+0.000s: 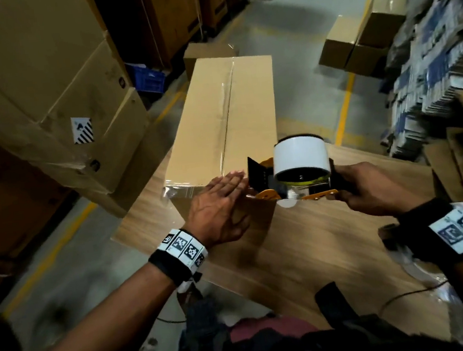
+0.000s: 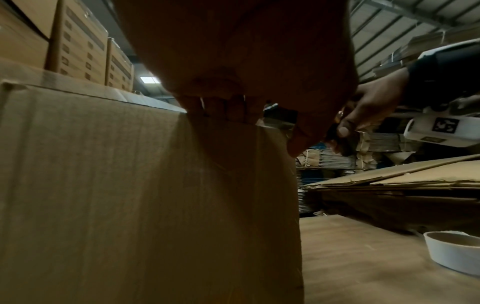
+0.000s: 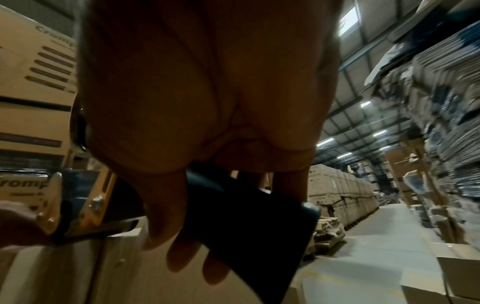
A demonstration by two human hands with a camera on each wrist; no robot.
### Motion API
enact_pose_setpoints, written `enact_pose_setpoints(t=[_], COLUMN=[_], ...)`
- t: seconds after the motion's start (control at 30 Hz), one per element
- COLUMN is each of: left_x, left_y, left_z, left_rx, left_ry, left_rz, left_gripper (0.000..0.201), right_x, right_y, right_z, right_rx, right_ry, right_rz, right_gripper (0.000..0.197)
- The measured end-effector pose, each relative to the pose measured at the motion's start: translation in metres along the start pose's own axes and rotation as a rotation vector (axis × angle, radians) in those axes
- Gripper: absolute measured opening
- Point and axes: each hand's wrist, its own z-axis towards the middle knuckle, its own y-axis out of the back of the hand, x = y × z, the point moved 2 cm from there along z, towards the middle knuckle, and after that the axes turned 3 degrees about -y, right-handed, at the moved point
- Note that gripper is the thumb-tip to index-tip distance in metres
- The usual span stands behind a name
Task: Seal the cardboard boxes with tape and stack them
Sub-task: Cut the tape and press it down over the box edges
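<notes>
The flat, open left hand [image 1: 218,205] is pressing tape onto the cardboard box [image 1: 227,118] edge while the right hand [image 1: 368,186], its grip wrapped round the tape dispenser [image 1: 296,174], is likely cutting it.

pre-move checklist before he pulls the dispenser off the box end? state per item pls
1. Right hand grip on dispenser handle: ok, fingers curled round it.
2. Left hand flat on box near end, by the tape: ok.
3. Tape along top seam: ok, glossy strip runs the full length.
4. Tape folded down over near end face: ok, clear strip shows at the corner; how well it sticks, cannot tell.
5. Tape cut from roll: cannot tell, blade area blurred and behind the left hand.
6. Box seated on table: cannot tell, far end appears to overhang the edge.
</notes>
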Motion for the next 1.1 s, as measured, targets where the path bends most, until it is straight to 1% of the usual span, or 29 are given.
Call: enact_pose_setpoints(t=[0.13,0.27,0.33,0.43,0.5,0.57,0.67,0.77,0.8,0.87,0.9,0.93,0.97,1.03,1.1], left_x=[0.0,-0.003,-0.002,-0.004,-0.004,-0.004,-0.006,-0.006,-0.005,-0.005,-0.006,-0.007,-0.007,-0.008,-0.011], left_y=[-0.001,-0.003,-0.003,-0.004,-0.003,-0.002,-0.002,-0.003,-0.002,-0.001,0.0,0.0,0.001,0.003,0.005], left_z=[-0.002,-0.002,-0.002,-0.002,-0.001,0.0,0.0,0.001,0.001,0.001,0.0,-0.002,-0.002,0.001,0.0], left_rx=[-0.045,-0.061,-0.075,-0.093,-0.079,-0.051,-0.05,-0.041,-0.034,-0.045,-0.045,-0.04,-0.045,-0.049,-0.046], left_ry=[0.014,0.012,0.017,0.014,0.022,0.039,0.048,0.057,0.058,0.052,0.042,0.037,0.034,0.046,0.058], left_rz=[-0.022,-0.026,-0.025,-0.022,-0.023,-0.019,-0.028,-0.04,-0.041,-0.043,-0.052,-0.067,-0.069,-0.066,-0.076], left_gripper=[0.087,0.084,0.083,0.083,0.084,0.085,0.084,0.084,0.084,0.085,0.085,0.085,0.085,0.086,0.086], right_x=[-0.036,-0.059,-0.065,-0.062,-0.058,-0.058,-0.061,-0.061,-0.064,-0.073,-0.081,-0.091,-0.098,-0.105,-0.098], right_y=[0.01,0.004,-0.012,-0.043,-0.062,-0.078,-0.087,-0.077,-0.073,-0.067,-0.068,-0.073,-0.075,-0.076,-0.077], right_z=[-0.018,-0.033,-0.029,-0.015,-0.006,-0.001,0.001,0.006,0.007,0.0,-0.008,-0.017,-0.024,-0.035,-0.041], right_rx=[0.002,0.06,0.074,0.098,0.118,0.13,0.136,0.097,0.09,0.108,0.125,0.142,0.141,0.101,0.045], right_ry=[-0.084,-0.178,-0.187,-0.194,-0.2,-0.22,-0.24,-0.242,-0.251,-0.273,-0.291,-0.298,-0.316,-0.356,-0.361], right_rz=[0.034,0.104,0.084,0.131,0.162,0.248,0.286,0.196,0.089,-0.295,-0.387,-0.396,-0.329,-0.065,0.199], right_gripper=[0.041,0.03,0.027,0.023,0.023,0.022,0.027,0.03,0.029,0.029,0.029,0.03,0.032,0.035,0.029])
